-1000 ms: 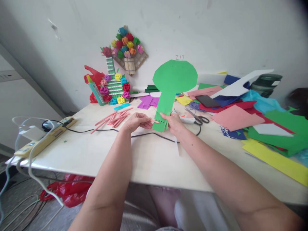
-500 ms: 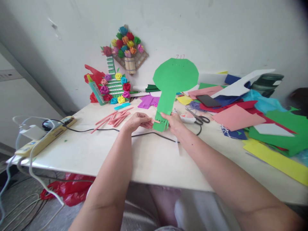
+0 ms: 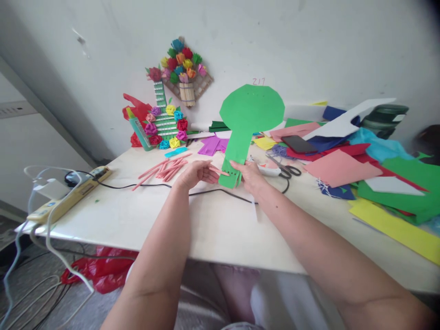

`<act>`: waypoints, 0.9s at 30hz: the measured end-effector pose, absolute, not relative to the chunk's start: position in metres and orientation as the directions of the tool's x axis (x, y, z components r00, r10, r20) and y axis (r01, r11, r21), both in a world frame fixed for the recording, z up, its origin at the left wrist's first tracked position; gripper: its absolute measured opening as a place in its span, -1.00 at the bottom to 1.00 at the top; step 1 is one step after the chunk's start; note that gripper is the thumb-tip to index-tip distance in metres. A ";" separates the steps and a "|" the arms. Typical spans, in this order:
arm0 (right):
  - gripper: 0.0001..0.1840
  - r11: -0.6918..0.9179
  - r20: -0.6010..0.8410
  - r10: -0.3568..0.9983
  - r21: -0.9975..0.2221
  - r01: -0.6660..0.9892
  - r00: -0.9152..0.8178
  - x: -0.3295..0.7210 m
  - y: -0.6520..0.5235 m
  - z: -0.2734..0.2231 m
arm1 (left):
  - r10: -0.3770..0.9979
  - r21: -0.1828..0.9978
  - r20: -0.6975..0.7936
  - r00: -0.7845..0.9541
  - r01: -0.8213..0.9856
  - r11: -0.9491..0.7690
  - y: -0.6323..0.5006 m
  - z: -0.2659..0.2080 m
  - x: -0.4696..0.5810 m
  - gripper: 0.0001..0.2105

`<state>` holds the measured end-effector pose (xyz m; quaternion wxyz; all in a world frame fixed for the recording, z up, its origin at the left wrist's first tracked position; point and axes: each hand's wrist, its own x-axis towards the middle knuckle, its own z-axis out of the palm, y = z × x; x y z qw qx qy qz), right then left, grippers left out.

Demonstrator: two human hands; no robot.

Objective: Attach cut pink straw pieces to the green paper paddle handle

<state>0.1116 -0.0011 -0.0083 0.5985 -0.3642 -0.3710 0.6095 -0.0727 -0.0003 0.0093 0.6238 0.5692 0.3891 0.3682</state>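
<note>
My right hand (image 3: 252,175) grips the lower end of a green paper cutout (image 3: 252,109), thumb in front and fingers behind. The cutout has a wide rounded head and a narrow strip with a row of small dark holes near its bottom. A thin pink rolled-paper stick (image 3: 221,171) runs from my left hand (image 3: 198,174) to one of these holes; whether its tip is inside I cannot tell. The left fingers are curled under the stick, the thumb and forefinger close to its outer part. More pink sticks (image 3: 172,169) lie in a loose pile left of that hand.
Scissors (image 3: 290,170) and a phone (image 3: 299,144) lie among coloured sheets on the right. A black cord (image 3: 220,190) crosses the table from a power strip (image 3: 70,195). A glue bottle (image 3: 139,133) leans beside a flower-trimmed paper guitar (image 3: 167,121) at the back left.
My left fingers have loosened and shifted slightly back along the pink stick, so more of it shows. The right hand and green cutout hold nearly the same place.
</note>
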 end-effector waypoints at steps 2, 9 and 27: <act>-0.80 -0.019 -0.005 1.000 -0.891 -0.454 -0.031 0.112 -0.002 -0.007 | 0.891 1.000 -0.026 0.453 0.000 0.029 -0.002 0.009 -0.073 -0.69; -0.76 -0.009 0.012 0.999 -0.897 -0.442 -0.046 0.112 -0.002 -0.008 | 0.905 0.993 -0.031 0.424 0.115 -0.020 -0.007 0.011 -0.071 -0.69; -0.78 0.016 0.039 0.998 -0.895 -0.446 -0.041 0.110 0.000 -0.011 | 0.914 0.989 -0.031 0.405 0.147 -0.032 -0.005 0.009 -0.073 -0.69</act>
